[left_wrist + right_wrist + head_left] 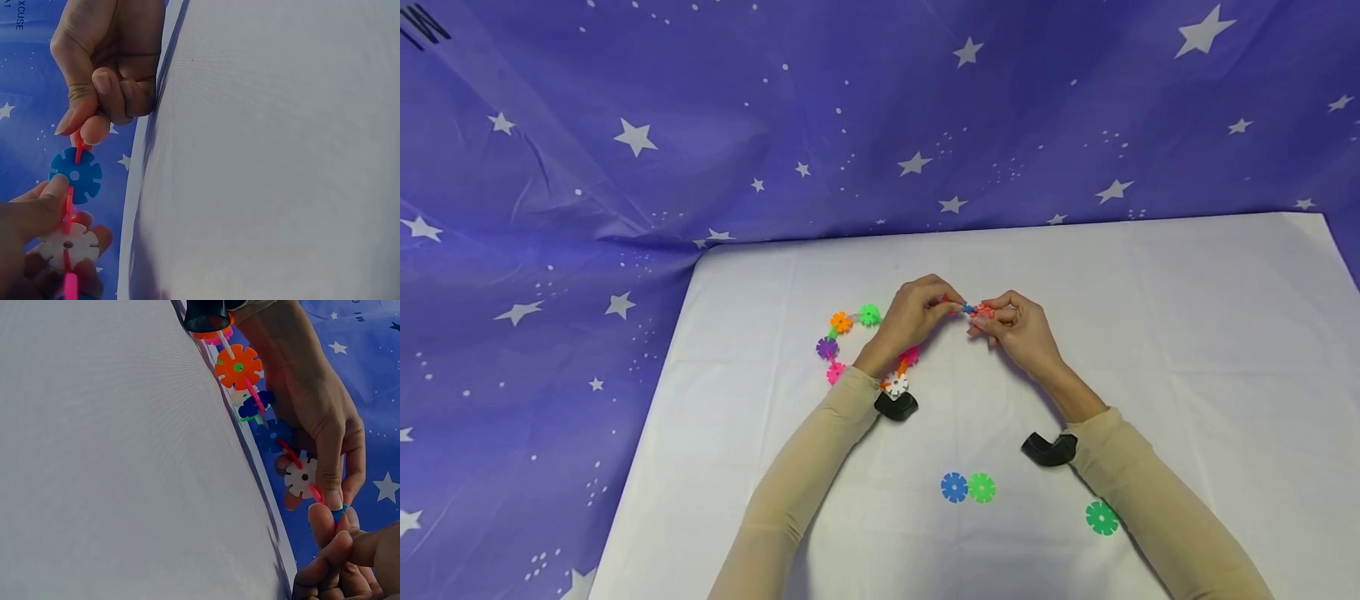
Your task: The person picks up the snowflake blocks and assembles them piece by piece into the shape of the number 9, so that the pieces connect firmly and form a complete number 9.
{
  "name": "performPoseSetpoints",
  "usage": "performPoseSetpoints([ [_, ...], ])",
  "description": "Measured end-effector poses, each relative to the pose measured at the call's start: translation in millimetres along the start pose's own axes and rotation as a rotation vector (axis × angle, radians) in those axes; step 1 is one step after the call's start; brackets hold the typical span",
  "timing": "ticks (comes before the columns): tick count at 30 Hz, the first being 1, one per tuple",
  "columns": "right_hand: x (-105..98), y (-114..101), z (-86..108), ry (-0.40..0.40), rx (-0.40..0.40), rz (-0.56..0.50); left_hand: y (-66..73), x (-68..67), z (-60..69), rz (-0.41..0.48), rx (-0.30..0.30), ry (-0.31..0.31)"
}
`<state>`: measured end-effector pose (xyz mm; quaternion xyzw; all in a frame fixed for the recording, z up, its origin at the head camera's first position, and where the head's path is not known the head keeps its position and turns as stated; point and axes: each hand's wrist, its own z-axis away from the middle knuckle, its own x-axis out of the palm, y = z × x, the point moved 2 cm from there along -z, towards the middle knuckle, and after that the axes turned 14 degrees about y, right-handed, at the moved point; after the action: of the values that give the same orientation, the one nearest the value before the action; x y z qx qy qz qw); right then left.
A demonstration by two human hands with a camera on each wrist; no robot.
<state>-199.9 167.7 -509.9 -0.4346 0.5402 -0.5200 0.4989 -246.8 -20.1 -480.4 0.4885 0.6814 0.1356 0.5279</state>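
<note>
My left hand (pixel 913 321) pinches a blue notched disc (pixel 75 175) between thumb and fingers. Opposite it, my right hand (pixel 1024 337) pinches a red disc (pixel 79 150) that stands edge-on, slotted into the blue one's rim. A curved chain of such discs runs back from the left hand. In it are a pink disc (pixel 69 206) and a white disc (pixel 72 245) beside the left fingers, then an orange disc (pixel 239 367) near the left wrist. Part of the chain is hidden behind the left hand and forearm in the head view.
On the white-covered table (pixel 1225 358), a blue disc (pixel 954 487) and a light green disc (pixel 982 487) lie side by side. Another green disc (pixel 1102 517) lies against the right sleeve. Black wrist mounts (pixel 1049 450) jut from both wrists. A starry purple cloth (pixel 850 125) hangs behind.
</note>
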Motion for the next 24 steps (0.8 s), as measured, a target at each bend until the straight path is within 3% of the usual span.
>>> performPoseSetpoints([
  [8, 0, -2, -1.2, -0.024, 0.011, -0.039, 1.6, -1.9, -2.7, -0.032, -0.033, -0.048],
  [18, -4, -2, 0.5, -0.112, 0.042, 0.132, -3.5, -5.6, 1.2, -0.088, -0.092, -0.211],
  [21, -9, -4, 0.5, -0.107, -0.025, 0.213, -5.3, -7.5, 0.6, -0.103, -0.098, -0.241],
  [24, -20, -12, 0.2, -0.074, -0.160, 0.344, -6.9, -9.9, -2.9, -0.120, -0.098, -0.244],
])
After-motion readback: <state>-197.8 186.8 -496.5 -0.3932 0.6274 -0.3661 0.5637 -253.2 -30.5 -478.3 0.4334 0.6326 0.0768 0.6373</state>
